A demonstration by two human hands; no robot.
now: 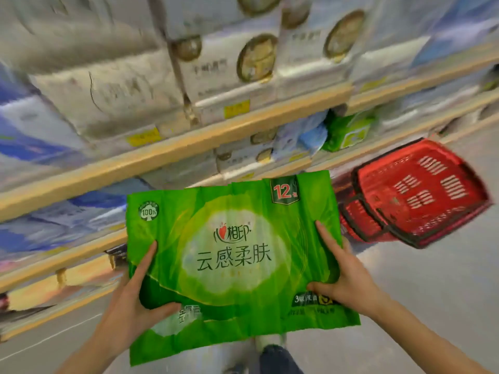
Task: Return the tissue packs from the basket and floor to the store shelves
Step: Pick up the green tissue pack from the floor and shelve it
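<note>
Head view shows the left hand [129, 298] and right hand [351, 282] each gripping a side of the green tissue pack [232, 255], held before the shelves [189, 141]. Best kept level, it should slide in beside the matching green packs [348, 130].

The upper shelf [172, 147] is filled to its front edge with white packs [216, 71], set tight side by side. On the lower shelf [270, 171], a blue pack [302, 136] and a small green pack [348, 130] stand together — a dark opening shows just above them. The red basket [421, 193] blocks the shelf base on the right. The large green pack [232, 260], gripped by the left hand [129, 300] and right hand [348, 279], spans the centre. The floor [432, 292] to the right lies open.
</note>
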